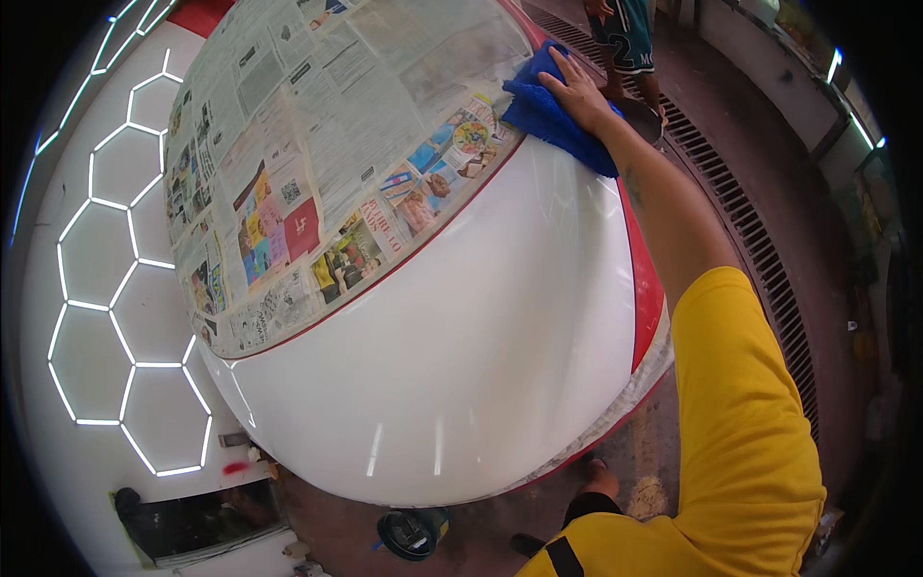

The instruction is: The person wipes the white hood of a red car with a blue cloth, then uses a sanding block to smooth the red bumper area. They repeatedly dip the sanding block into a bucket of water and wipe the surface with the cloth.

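Note:
My right hand [574,94] presses a blue cloth [553,120] onto the far right corner of a glossy white car panel [461,337]. Its fingers lie over the cloth, and the folds hang down beside my wrist. Newspaper sheets [336,125], taped down, cover the curved glass area beyond the panel, with a thin red edge between them. Red bodywork [643,288] shows along the panel's right side. My right arm, in a yellow sleeve [735,385], stretches up from the lower right. My left hand is out of the picture.
Another person in dark green shorts [625,38] stands beyond the cloth. A drain grate [740,207] runs along the floor on the right. Below the panel's near edge stands a dark bucket [411,534]. Hexagon-shaped lights [130,365] line the left side.

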`<action>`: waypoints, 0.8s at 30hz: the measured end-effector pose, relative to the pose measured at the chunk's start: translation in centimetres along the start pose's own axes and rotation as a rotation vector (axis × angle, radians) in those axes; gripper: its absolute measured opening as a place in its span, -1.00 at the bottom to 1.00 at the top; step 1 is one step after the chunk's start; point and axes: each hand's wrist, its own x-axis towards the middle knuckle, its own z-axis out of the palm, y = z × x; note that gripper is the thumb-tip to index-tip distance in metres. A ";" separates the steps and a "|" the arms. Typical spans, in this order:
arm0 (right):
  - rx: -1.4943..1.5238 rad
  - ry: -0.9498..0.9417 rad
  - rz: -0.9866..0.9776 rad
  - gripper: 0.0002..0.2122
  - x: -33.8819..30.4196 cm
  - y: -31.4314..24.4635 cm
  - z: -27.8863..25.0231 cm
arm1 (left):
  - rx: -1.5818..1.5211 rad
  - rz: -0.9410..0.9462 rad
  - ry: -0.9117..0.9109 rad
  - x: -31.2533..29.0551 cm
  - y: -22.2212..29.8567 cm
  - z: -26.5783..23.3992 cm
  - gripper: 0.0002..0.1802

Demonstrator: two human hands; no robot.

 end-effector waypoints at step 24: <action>-0.404 -0.094 -0.084 -0.13 -26.3 -11.0 -4.0 | -0.074 0.027 0.000 -7.8 -5.5 -8.1 -0.52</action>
